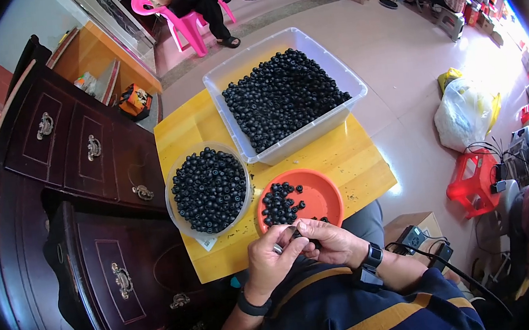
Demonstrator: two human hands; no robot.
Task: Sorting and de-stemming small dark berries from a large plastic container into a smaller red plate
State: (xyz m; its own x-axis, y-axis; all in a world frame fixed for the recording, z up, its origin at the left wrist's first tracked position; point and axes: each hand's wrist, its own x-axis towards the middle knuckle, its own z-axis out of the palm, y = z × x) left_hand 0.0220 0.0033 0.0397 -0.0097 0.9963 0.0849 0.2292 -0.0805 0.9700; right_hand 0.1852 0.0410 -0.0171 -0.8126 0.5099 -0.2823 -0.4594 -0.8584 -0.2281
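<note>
Three containers of black beads sit on one yellow tabletop [353,163]: one clear rectangular bin [231,79], one round clear bowl [177,221], one orange dish [324,191]. Beads too many to count. Two hands.

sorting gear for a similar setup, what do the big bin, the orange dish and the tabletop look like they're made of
Big bin: translucent, milky plastic by the look; the dark beads show faintly through its wall. Orange dish: probably plastic, smooth with a soft sheen and thin moulded rim. Tabletop: looks like wood or wood laminate, yellow, with grain lines and a glossy finish; which of the two cannot be told.
</note>
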